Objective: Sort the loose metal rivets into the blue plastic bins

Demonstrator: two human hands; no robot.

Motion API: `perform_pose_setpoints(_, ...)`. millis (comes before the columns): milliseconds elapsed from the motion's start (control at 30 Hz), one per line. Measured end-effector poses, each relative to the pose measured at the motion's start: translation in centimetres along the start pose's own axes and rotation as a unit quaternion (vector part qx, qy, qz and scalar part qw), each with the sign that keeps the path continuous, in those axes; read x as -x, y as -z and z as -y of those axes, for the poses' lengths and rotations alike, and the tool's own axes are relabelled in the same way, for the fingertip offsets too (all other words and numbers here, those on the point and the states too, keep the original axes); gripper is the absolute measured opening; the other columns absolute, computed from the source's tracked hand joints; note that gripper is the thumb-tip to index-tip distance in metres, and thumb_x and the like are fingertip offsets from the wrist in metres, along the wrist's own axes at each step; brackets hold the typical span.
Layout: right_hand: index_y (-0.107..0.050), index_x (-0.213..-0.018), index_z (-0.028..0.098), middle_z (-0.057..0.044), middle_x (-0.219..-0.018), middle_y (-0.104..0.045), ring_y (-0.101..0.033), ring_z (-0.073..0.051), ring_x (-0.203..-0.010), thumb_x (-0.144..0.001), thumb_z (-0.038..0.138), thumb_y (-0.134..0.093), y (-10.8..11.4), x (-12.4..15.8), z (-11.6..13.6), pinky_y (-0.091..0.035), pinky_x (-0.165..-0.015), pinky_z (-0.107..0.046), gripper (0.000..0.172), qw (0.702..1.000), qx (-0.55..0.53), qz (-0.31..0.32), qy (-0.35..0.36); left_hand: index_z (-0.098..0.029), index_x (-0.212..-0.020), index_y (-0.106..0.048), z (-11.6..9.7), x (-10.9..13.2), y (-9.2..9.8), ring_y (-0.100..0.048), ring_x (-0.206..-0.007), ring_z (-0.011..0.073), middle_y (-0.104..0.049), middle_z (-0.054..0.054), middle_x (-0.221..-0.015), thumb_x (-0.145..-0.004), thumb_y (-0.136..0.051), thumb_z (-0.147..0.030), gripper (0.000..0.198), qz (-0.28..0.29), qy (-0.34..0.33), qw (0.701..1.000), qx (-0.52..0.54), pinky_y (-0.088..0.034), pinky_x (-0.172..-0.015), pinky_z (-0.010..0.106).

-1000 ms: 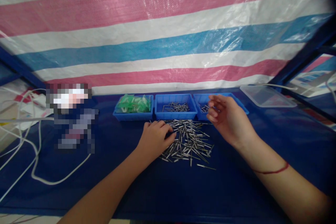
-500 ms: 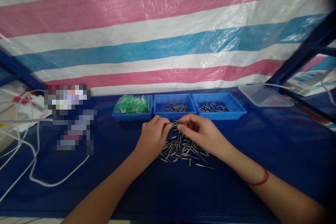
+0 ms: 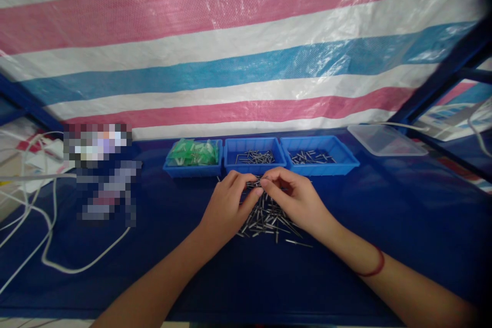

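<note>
A loose pile of silver blind rivets with thin pins lies on the blue tabletop between and in front of my hands. My left hand is at the pile's left side, thumb and forefinger apart, with no held piece visible between them. Close to its thumb tip, my right hand has its thumb and forefinger pinched together at the pile's far side. Whatever is in that pinch is too small to make out. More rivets lie in the middle blue bin and the right blue bin, just beyond my hands.
The left blue bin holds green and clear plastic packets. White cables run over the table at left, near a blurred patch. A clear plastic lid lies back right. A striped sheet hangs behind.
My left thumb has moved away from the forefinger and toward my right fingertips. My right hand has shifted very slightly, its thumb and forefinger now closer together.
</note>
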State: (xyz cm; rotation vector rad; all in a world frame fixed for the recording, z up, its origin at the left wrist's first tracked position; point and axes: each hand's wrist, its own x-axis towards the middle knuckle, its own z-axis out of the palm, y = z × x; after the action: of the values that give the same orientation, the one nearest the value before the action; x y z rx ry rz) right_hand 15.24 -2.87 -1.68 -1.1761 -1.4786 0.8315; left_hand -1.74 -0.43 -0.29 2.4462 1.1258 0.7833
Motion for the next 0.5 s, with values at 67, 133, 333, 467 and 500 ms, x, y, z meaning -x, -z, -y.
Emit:
perform_pose_setpoints(67, -0.063, -0.083, 0.019, -0.001, -0.075, -0.058, -0.048, -0.012, -0.065, -0.087, 0.033, -0.057, 0.04, -0.02, 0.1, -0.04, -0.06, -0.027, 0.016, 1.0, -0.003, 0.013, 0.007, -0.019, -0.101, -0.06, 0.03, -0.05, 0.07, -0.057, -0.089, 0.0163, -0.057, 0.004, -0.095, -0.095, -0.048, -0.031, 0.017, 0.0, -0.007, 1.0, 0.023, -0.042, -0.077, 0.028)
perform_pose_setpoints(133, -0.064, -0.084, 0.019, -0.001, -0.076, -0.058, -0.048, -0.012, -0.065, -0.087, 0.032, -0.058, 0.17, -0.09, 0.12, -0.04, -0.06, -0.027, 0.015, 1.0, -0.003, 0.019, 0.015, -0.018, -0.097, -0.061, 0.01, -0.1, 0.2, -0.057, -0.088, 0.0157, -0.057, 0.004, -0.094, -0.095, -0.048, -0.029, 0.016, -0.005, -0.008, 0.999, 0.037, -0.043, -0.077, 0.027)
perform_pose_setpoints(333, -0.065, -0.085, 0.019, -0.001, -0.077, -0.058, -0.051, -0.012, -0.065, -0.085, 0.03, -0.06, 0.81, -0.42, 0.02, -0.041, -0.06, -0.027, 0.013, 0.999, 0.026, 0.026, 0.034, -0.018, -0.092, -0.059, -0.07, -0.12, 0.57, -0.056, -0.087, 0.015, -0.056, 0.003, -0.092, -0.093, -0.053, -0.026, 0.01, -0.047, -0.011, 0.998, 0.052, -0.044, -0.079, 0.026)
perform_pose_setpoints(467, -0.066, -0.084, 0.019, -0.002, -0.079, -0.06, -0.051, -0.012, -0.065, -0.085, 0.031, -0.059, 0.82, -0.53, 0.13, -0.039, -0.058, -0.027, 0.014, 0.996, 0.059, 0.054, 0.046, -0.019, -0.093, -0.058, 0.14, -0.04, 0.61, -0.056, -0.087, 0.0154, -0.057, 0.004, -0.093, -0.093, -0.053, -0.027, 0.01, -0.057, -0.019, 0.997, 0.047, -0.045, -0.078, 0.027)
perform_pose_setpoints(500, -0.066, -0.083, 0.019, -0.002, -0.078, -0.06, -0.051, -0.012, -0.066, -0.085, 0.032, -0.059, 0.78, -0.56, 0.18, -0.039, -0.059, -0.027, 0.015, 0.996, 0.05, 0.062, 0.037, -0.019, -0.094, -0.058, 0.21, -0.03, 0.62, -0.056, -0.086, 0.0154, -0.057, 0.004, -0.093, -0.093, -0.053, -0.028, 0.011, -0.057, -0.019, 0.997, 0.045, -0.045, -0.077, 0.027)
